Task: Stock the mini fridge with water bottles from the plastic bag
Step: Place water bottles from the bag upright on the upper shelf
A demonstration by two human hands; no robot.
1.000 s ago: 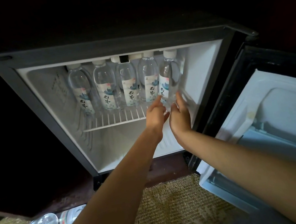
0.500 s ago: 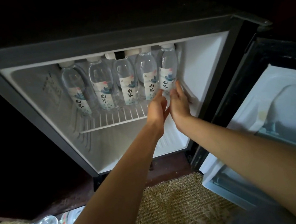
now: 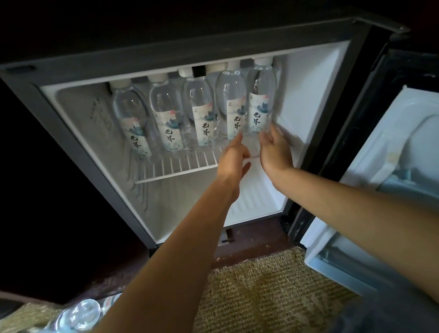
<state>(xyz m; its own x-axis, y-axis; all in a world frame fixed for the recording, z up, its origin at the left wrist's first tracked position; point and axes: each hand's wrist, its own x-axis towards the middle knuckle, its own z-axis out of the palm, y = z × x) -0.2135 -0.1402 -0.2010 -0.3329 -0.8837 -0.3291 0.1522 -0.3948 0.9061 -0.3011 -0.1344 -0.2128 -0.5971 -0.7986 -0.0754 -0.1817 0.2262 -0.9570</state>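
While both my arms reach into the open mini fridge (image 3: 314,92), the two grips are close together at the right end of the wire shelf (image 3: 174,168). My left grip (image 3: 232,159) is spread, with the fingers nearly straight. Its forefinger tip touches the lower edge of the fourth bottle (image 3: 232,103), counted from the left. My right grip (image 3: 275,150) is also loosely spread, with the palm turned to the left. Its fingers (image 3: 278,133) lie at the lower right side of the rightmost bottle (image 3: 261,99), between this bottle and the white inner wall. These fingers are blurred, so I cannot tell if they really touch the bottle. Five water bottles (image 3: 200,113) stand upright in one row on the shelf, labels to the front, and some more white caps (image 3: 212,68) show behind them. The fridge door (image 3: 422,167) stands open at the right. At the lower left, more bottles (image 3: 76,316) lie on their sides beside a woven mat (image 3: 260,314), with something pale around them that I cannot make out clearly.
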